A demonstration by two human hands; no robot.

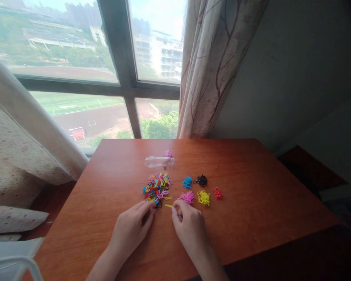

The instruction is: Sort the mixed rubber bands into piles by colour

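A mixed pile of small coloured rubber bands (pixel 157 185) lies near the middle of the table. At its near edge, my left hand (pixel 134 221) is closed, thumb and forefinger together on blue and black rubber bands (pixel 158 204). A yellow rubber band (pixel 168 205) sticks out to the left from the pinched fingers of my right hand (pixel 190 223). Just beyond that hand lies a pink heap (pixel 187 197), partly covered by its fingers. Separate heaps of blue (pixel 187 182), black (pixel 202 180), yellow (pixel 203 198) and red bands (pixel 218 193) lie around it.
A clear plastic bottle-like container (pixel 158 162) lies on its side behind the mixed pile, with a pinkish-purple object (pixel 167 153) by it. The brown wooden table (pixel 251 203) stands against a window with curtains (pixel 204 70). A white chair-like frame (pixel 16 260) is at lower left.
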